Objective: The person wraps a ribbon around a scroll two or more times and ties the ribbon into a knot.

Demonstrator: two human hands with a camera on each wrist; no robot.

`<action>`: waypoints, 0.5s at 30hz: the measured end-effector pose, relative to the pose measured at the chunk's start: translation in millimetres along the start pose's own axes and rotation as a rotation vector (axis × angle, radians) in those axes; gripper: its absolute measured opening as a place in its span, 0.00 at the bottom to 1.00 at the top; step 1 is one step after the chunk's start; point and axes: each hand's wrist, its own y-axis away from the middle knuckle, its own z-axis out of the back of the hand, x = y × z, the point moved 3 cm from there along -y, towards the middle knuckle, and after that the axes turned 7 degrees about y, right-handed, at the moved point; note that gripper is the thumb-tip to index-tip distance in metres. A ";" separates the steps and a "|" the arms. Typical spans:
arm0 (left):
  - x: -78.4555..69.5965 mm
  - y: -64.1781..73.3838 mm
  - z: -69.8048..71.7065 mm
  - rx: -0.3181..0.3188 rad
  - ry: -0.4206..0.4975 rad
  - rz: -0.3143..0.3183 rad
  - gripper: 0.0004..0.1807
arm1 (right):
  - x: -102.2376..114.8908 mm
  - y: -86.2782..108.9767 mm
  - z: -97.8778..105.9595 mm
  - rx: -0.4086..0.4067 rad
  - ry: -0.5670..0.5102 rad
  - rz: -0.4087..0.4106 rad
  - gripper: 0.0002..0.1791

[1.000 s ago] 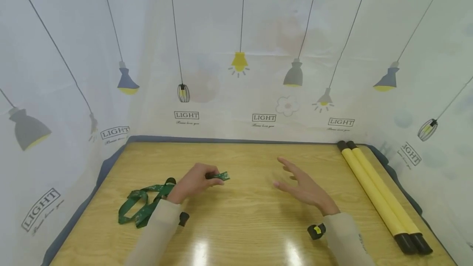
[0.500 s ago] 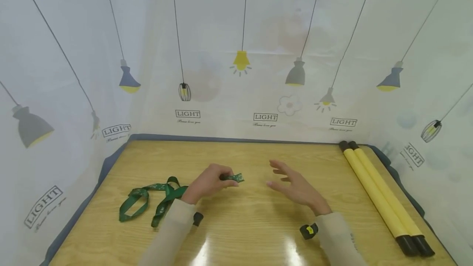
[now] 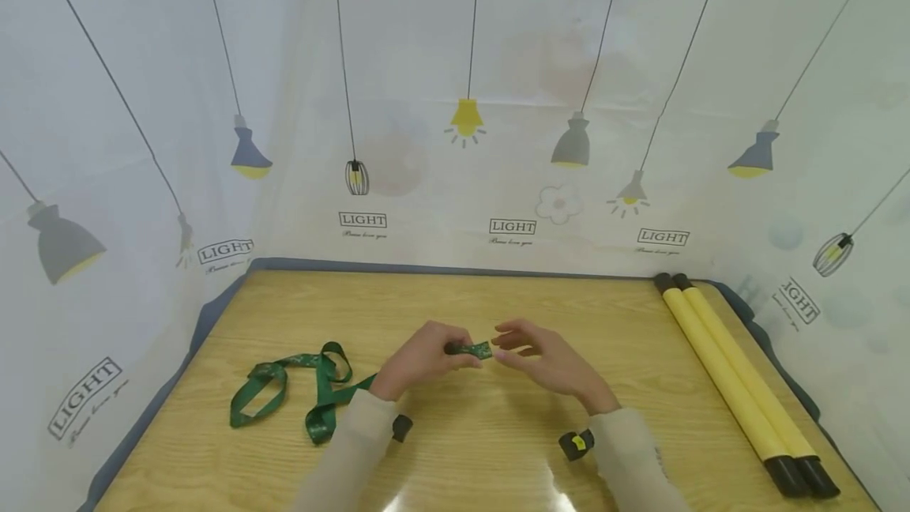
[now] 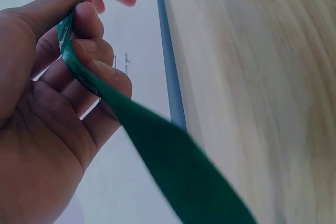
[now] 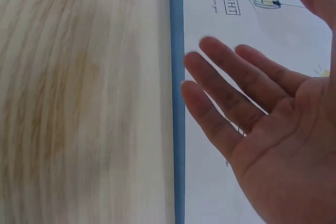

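Note:
A long green ribbon (image 3: 325, 393) with pale print lies in loose loops on the left half of the table. My left hand (image 3: 429, 355) pinches it close to one end between thumb and fingers, and the short free end points right. In the left wrist view the ribbon (image 4: 163, 156) runs from the pinch across the curled fingers and away from the palm. My right hand (image 3: 543, 358) faces that end from the right, fingertips close by it in the head view. The right wrist view shows the right hand (image 5: 273, 114) with fingers spread and nothing in them.
Two yellow tubes with black ends (image 3: 739, 378) lie side by side along the right edge of the wooden table (image 3: 498, 441). A white sheet printed with lamps (image 3: 426, 38) stands around the back and sides.
My left hand has moved right with the ribbon's end, drawing more of the ribbon after it. My right hand has come left, and the gap between both hands has narrowed.

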 end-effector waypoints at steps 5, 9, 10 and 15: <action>-4.8 -3.2 -3.7 0.011 0.018 0.008 0.06 | 3.0 -4.3 -3.4 0.050 0.000 -0.009 0.21; -7.1 -5.9 -6.3 0.024 0.021 0.013 0.06 | 5.3 -6.3 -5.3 0.074 -0.022 -0.008 0.15; -7.7 -6.3 -6.9 0.027 0.019 0.012 0.06 | 6.3 -6.6 -5.9 0.077 -0.025 0.000 0.14; -12.3 -6.1 -8.4 0.042 -0.002 -0.014 0.07 | 11.5 -7.8 -8.0 0.067 -0.017 0.093 0.09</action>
